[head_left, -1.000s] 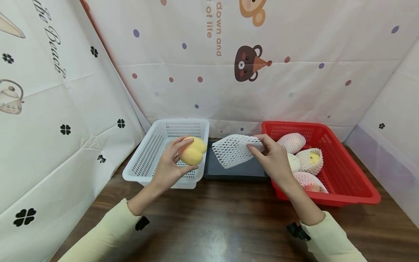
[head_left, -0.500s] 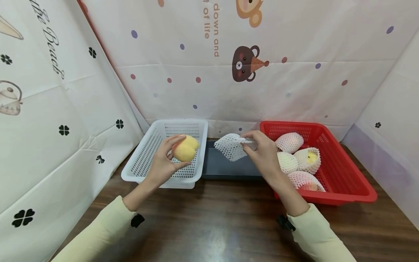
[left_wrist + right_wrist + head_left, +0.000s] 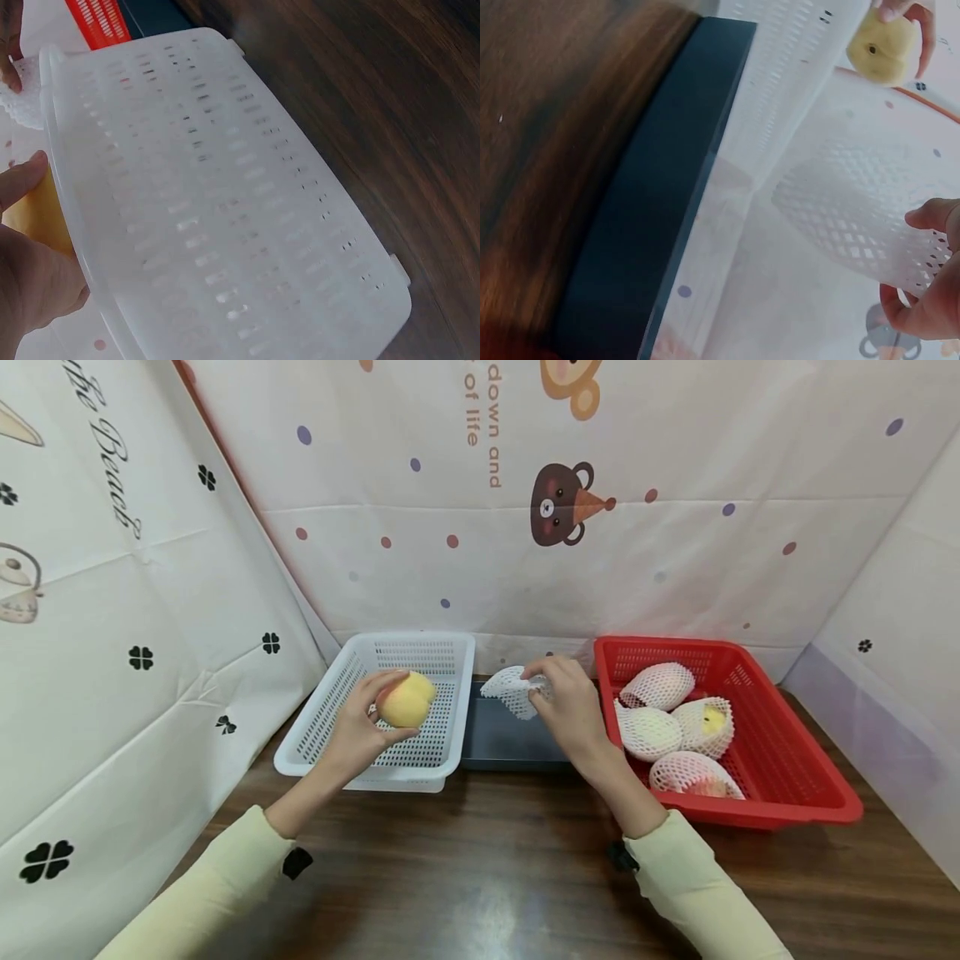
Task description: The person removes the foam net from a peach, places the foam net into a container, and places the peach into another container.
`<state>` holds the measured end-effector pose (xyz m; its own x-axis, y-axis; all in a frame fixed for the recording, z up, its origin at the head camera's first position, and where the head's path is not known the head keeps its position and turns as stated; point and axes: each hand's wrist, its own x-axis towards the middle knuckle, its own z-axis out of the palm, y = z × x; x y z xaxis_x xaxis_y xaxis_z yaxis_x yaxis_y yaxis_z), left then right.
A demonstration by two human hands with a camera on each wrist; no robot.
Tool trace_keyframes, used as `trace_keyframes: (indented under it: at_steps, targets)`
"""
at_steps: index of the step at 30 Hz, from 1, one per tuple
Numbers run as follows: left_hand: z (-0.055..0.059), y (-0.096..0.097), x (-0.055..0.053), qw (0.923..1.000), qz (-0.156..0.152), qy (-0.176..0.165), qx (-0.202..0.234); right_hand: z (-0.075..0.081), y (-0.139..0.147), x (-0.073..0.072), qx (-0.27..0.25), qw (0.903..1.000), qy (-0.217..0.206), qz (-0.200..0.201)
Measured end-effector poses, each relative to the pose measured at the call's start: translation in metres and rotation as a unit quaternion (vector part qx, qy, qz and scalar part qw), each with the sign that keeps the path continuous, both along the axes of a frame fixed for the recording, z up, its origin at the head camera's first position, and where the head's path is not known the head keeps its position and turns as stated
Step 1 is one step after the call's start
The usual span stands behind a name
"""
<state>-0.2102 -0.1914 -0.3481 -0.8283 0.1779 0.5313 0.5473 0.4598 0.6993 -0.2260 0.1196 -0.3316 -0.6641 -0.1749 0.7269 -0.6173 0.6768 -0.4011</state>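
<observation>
My left hand point(image 3: 356, 728) grips a yellow peach point(image 3: 408, 700) with a pinkish blush, fingers over its top and thumb below. The peach is above the white perforated basket point(image 3: 471, 693); in the left wrist view the basket's wall point(image 3: 225, 187) partly hides it. My right hand point(image 3: 576, 714) pinches a white foam net sleeve point(image 3: 506, 687) between thumb and fingers, over the dark tray point(image 3: 495, 747). The sleeve point(image 3: 855, 206) hangs limp and looks empty in the right wrist view, apart from the peach point(image 3: 885, 49).
To the right, a red basket point(image 3: 810, 797) holds several fruits in foam nets point(image 3: 651, 732). The dark tray sits between the two baskets. A brown wooden table point(image 3: 465, 860) spreads in front, with a patterned white sheet point(image 3: 360, 468) behind and at the sides.
Both hands have moved left, the left one carrying the peach further over the white basket. The sleeve has come left with my right hand and now appears more folded.
</observation>
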Motion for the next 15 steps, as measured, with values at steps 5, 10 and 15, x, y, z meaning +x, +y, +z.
trace_keyframes:
  at_steps: [5,10,15]
  targets:
    - [0.001,-0.005,-0.005,0.9997,0.006,-0.013,-0.019,-0.008,-0.011,-0.011,0.022,0.9996,0.01,-0.013]
    - [-0.001,-0.011,-0.01,0.9981,0.025,-0.017,-0.054,-0.018,-0.015,-0.022,0.028,0.9993,0.005,-0.026]
    - [0.0,-0.016,-0.015,0.9939,0.035,-0.025,-0.102,-0.024,-0.019,-0.031,0.037,0.9982,-0.019,-0.044]
